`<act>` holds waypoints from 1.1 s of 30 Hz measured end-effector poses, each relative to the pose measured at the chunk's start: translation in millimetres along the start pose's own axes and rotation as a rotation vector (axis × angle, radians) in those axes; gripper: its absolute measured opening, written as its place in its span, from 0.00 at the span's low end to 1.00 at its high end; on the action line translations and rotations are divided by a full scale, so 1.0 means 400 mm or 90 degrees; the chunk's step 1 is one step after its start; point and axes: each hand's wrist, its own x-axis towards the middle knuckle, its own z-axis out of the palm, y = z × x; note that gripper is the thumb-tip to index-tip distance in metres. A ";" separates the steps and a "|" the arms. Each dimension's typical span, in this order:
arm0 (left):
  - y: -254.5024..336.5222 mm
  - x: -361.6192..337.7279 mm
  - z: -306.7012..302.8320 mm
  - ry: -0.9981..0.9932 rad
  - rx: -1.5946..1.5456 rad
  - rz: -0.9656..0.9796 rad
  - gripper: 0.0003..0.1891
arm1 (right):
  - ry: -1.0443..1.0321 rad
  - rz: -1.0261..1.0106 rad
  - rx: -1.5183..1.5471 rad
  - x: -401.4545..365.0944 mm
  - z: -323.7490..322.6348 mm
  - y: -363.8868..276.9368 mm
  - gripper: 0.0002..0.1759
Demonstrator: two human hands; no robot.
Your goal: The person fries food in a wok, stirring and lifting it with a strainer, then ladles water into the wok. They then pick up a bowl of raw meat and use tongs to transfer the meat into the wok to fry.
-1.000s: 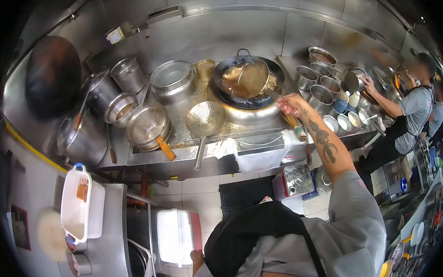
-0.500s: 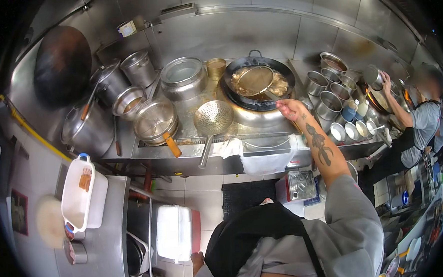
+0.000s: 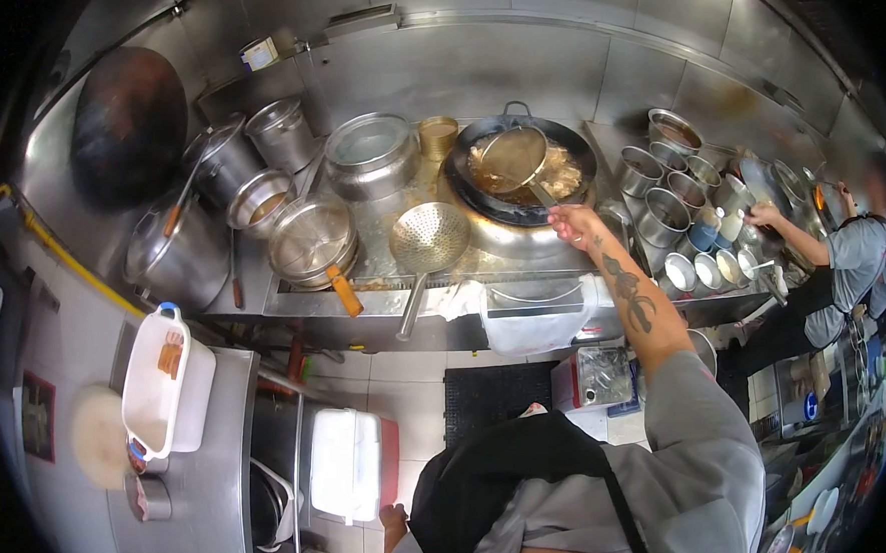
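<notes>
With its fingers wrapped round the handle, my right hand (image 3: 574,226) holds a round mesh strainer (image 3: 514,159) over a black wok (image 3: 580,145). The wok stands on the stove, and pale food pieces (image 3: 561,174) lie in brown liquid in it. Low beside the black apron, my left hand (image 3: 393,516) hangs near a white cooler box (image 3: 347,462); its fingers are small and partly hidden. A perforated ladle (image 3: 429,237) rests on the stove left of the wok.
Metal pots (image 3: 375,160) and a wooden-handled strainer (image 3: 311,233) stand on the left. Containers (image 3: 665,215) and small bowls (image 3: 680,272) stand on the right, where a co-worker (image 3: 853,255) reaches in. A white tub (image 3: 194,400) sits on the side counter (image 3: 229,488).
The strainer and my right hand have shifted slightly within the wok area. The co-worker's hand has come down from a raised metal pot to the containers.
</notes>
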 end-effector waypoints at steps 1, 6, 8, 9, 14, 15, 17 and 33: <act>-0.009 0.000 0.005 -0.003 -0.037 -0.008 0.16 | -0.004 0.006 0.029 0.011 0.001 0.005 0.08; -0.062 -0.006 0.018 0.185 0.257 0.183 0.16 | -0.023 0.018 0.086 0.056 0.017 0.016 0.07; -0.057 -0.027 0.010 0.188 0.322 0.247 0.16 | -0.021 0.022 0.090 0.082 0.019 0.024 0.06; -0.059 -0.031 0.006 0.165 0.371 0.277 0.17 | -0.019 0.023 0.092 0.093 0.020 0.028 0.06; -0.051 -0.059 -0.005 0.071 0.062 -0.019 0.15 | -0.029 0.033 0.131 0.114 0.033 0.045 0.06; -0.045 -0.062 -0.009 0.050 0.051 -0.033 0.15 | -0.038 0.037 0.137 0.117 0.027 0.048 0.06; -0.072 -0.030 0.000 0.047 0.174 0.126 0.14 | -0.067 0.041 0.138 0.115 0.016 0.055 0.06; 0.061 -0.075 -0.021 0.061 -0.235 0.004 0.12 | -0.005 0.020 0.044 -0.068 -0.083 -0.021 0.07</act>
